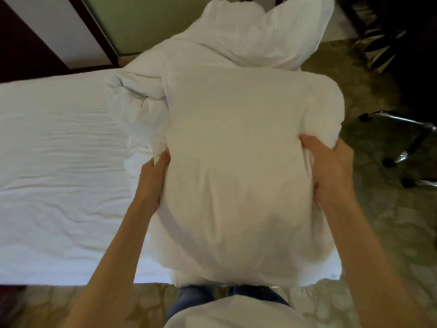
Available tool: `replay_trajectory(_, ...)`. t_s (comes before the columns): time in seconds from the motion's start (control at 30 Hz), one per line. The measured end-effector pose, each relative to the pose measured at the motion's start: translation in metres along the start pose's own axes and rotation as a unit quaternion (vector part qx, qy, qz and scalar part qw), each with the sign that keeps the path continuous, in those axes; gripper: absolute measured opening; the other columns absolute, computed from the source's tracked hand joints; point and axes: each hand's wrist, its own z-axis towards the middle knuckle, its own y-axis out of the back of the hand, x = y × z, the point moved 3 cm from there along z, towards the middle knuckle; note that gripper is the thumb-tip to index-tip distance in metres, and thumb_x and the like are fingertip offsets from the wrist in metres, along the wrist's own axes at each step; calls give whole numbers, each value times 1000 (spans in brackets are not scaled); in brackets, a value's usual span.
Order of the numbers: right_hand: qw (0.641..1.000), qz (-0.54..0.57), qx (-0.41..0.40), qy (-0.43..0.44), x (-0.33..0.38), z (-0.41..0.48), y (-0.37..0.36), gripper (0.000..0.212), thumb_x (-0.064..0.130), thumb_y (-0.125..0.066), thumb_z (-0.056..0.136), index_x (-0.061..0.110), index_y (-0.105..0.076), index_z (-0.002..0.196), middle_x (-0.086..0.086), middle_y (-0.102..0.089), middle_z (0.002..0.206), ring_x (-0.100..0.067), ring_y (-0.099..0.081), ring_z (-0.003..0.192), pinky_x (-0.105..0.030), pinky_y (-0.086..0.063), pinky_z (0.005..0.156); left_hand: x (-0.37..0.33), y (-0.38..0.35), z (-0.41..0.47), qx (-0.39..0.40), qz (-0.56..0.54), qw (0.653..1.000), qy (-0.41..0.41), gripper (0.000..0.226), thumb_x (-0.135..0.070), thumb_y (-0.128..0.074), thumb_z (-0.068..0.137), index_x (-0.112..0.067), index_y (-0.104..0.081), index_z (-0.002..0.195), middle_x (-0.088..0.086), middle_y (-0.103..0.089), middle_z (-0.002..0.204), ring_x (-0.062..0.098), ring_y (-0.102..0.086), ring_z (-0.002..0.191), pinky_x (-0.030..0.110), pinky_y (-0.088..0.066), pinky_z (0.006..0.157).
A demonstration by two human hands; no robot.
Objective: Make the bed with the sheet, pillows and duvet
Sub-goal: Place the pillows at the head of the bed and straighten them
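Note:
A big white pillow fills the middle of the head view, held up over the bed's near right corner. My left hand grips its left side and my right hand pinches its right side, fingers dug into the fabric. Behind it a crumpled white duvet is heaped at the bed's right end. Farther back a second white pillow leans on that heap. A wrinkled white sheet covers the mattress to the left.
Patterned carpet lies to the right and in front of the bed. An office chair's chrome wheeled base stands at the right. A dark-framed wardrobe door rises behind the bed. Dark furniture fills the top right corner.

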Motion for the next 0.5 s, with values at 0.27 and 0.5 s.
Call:
replay_trajectory(0.27,999,31,6,40,44,-47,-36,44,29,-67,81,23,-56,123,12,-64,107,-7,-61,97,-24,-52,77,-48,54,-11,-69,-82,991,-80,22,-27,-57,89,-16,-64,72,-10,-63,58,4,-53,54,18,-42,50)
replay_trajectory(0.5,996,33,34,80,52,-97,-100,45,26,-68,76,25,-61,120,12,-69,106,-5,-66,95,-30,-54,86,-40,137,-15,-127,-166,971,-116,35,-21,-56,89,-21,-52,54,-13,-43,45,4,-36,47,17,-30,44)
